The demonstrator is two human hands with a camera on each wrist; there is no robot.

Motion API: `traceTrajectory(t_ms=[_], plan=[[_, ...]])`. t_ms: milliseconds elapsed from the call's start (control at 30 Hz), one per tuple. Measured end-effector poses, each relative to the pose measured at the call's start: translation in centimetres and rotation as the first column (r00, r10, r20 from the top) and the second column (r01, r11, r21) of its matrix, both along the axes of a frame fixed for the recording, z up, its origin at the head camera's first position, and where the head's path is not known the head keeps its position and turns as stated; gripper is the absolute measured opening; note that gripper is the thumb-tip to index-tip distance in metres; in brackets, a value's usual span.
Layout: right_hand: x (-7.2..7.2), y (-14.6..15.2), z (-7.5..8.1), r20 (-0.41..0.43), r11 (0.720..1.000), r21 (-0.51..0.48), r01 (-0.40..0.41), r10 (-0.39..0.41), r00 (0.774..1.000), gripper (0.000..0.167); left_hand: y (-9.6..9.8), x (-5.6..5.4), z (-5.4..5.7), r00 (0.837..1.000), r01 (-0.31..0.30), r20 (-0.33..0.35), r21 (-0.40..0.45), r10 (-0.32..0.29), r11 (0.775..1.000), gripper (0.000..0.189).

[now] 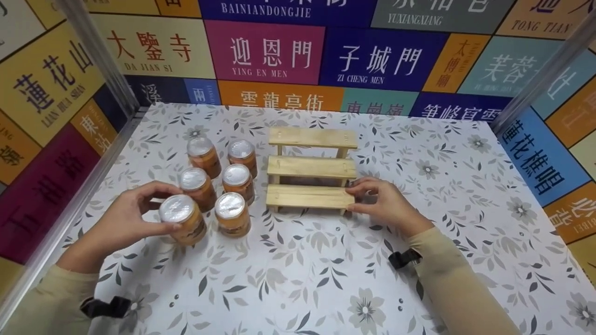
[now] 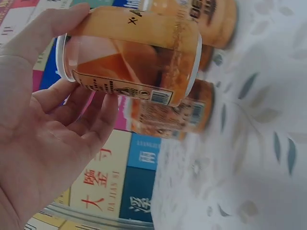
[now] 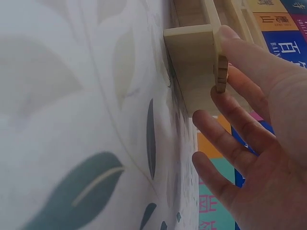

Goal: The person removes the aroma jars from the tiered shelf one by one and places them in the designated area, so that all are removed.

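My left hand (image 1: 125, 216) holds the nearest left orange can (image 1: 188, 225) between thumb and fingers; whether its base touches the cloth cannot be told. In the left wrist view the can (image 2: 134, 55) shows a printed label with a barcode, with the thumb at its silver-lidded end. Several like cans (image 1: 235, 218) stand upright in two rows beside it. My right hand (image 1: 389, 204) pinches the right end of the lowest board of a three-step wooden stand (image 1: 307, 196). The right wrist view shows the thumb on the board (image 3: 220, 62), with the lower fingers spread.
A white cloth with grey leaves and flowers (image 1: 326, 274) covers the table. Behind and at both sides stand panels of coloured blocks with Chinese lettering (image 1: 265, 51). Clear strips (image 1: 104, 60) run up the corners. The stand is to the right of the cans.
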State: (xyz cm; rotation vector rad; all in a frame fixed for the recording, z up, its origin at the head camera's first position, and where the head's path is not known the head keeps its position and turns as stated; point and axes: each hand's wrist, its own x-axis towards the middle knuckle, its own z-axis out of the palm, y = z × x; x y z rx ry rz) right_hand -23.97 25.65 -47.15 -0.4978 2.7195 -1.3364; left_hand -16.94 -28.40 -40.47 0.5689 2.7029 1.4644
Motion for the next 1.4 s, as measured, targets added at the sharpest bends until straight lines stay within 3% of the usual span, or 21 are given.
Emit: traceTrajectory(t_ms=[333,567,933,1100,1200,1333,1400], plan=[[0.0,0.1,0.1,0.008,1.000,-0.010,0.000,0.000,1.000,0.042,0.3,-0.6,-2.1,0.997,-0.065,0.027,-0.039,0.066,0.997,0.057],[0.2,0.4,0.3,0.036,1.000,-0.017,0.010,-0.009,0.999,0.043,0.9,-1.0,-3.1,0.995,-0.066,0.071,-0.029,0.068,0.997,0.061],[0.3,0.8,0.0,0.031,0.999,0.025,0.033,-0.034,0.999,0.043,1.2,-1.6,-3.4,0.991,-0.056,0.123,-0.015,0.057,0.998,0.064],[0.1,0.6,0.4,-0.006,0.996,0.091,0.017,-0.016,1.000,0.042,0.9,-1.3,-2.4,0.997,-0.042,0.069,-0.038,0.044,0.998,0.061],[0.1,0.6,1.1,-0.004,0.994,0.111,-0.011,0.012,1.000,0.043,0.9,-1.2,-1.7,0.994,-0.110,-0.001,-0.051,0.110,0.993,0.050],[0.0,1.3,2.2,-0.019,0.994,0.105,-0.027,0.029,0.999,0.041,1.3,-1.2,-1.0,0.958,-0.277,-0.082,-0.007,0.275,0.961,0.034],[-0.2,1.8,2.8,-0.036,0.993,0.116,-0.006,0.010,0.999,0.037,1.4,-1.3,-0.5,0.943,-0.321,-0.097,0.001,0.320,0.947,0.033]])
